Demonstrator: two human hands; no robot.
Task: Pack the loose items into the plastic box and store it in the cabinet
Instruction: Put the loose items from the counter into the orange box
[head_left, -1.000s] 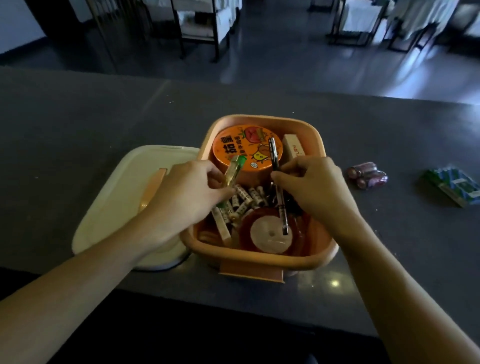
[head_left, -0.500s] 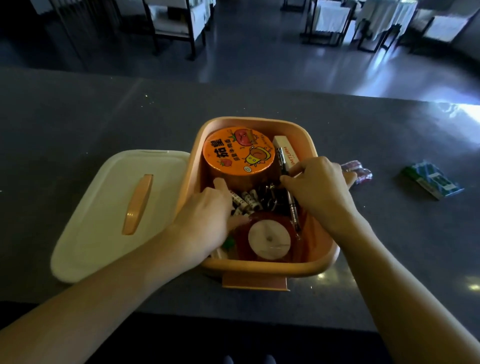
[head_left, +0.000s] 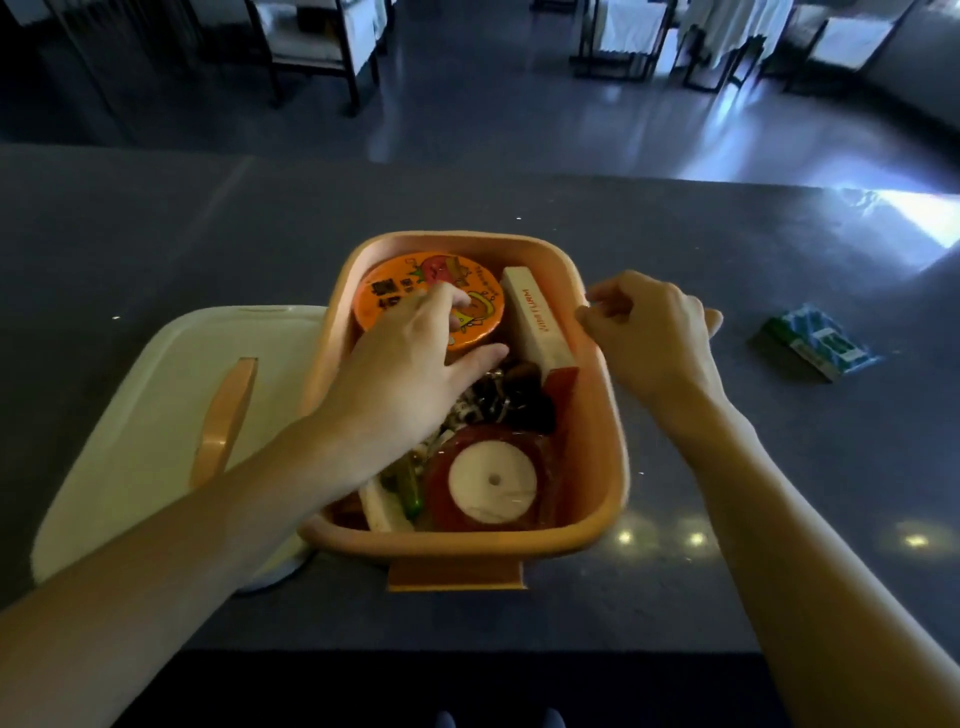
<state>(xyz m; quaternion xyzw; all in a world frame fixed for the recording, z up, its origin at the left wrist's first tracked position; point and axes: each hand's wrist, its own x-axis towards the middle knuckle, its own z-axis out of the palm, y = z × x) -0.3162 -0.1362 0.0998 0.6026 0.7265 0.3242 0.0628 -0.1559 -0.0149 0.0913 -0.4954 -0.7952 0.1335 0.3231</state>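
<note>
Dark grey tabletop (head_left: 156, 234), glossy, with glare at its far right. The orange plastic box (head_left: 597, 530) sits on it under the left fingers (head_left: 441, 304). A cream lid (head_left: 130, 441) lies flat left of them, against the box. A green-and-blue packet (head_left: 810, 345) lies well right of the right fingers (head_left: 597, 301).

One orange plastic box (head_left: 618, 467) sits mid-frame on the desk (head_left: 208, 234). Left of it lies one cream lid (head_left: 130, 415) with one orange handle (head_left: 223, 415). Inside the box are one round orange tub (head_left: 389, 296), one long white carton (head_left: 535, 317), one red spool (head_left: 491, 486), one green pen (head_left: 410, 493), and a heap of small pieces (head_left: 498, 400) too jumbled to count. One green-and-blue packet (head_left: 815, 343) lies at right. Two hands show: one left hand (head_left: 410, 358), one right hand (head_left: 649, 332).
</note>
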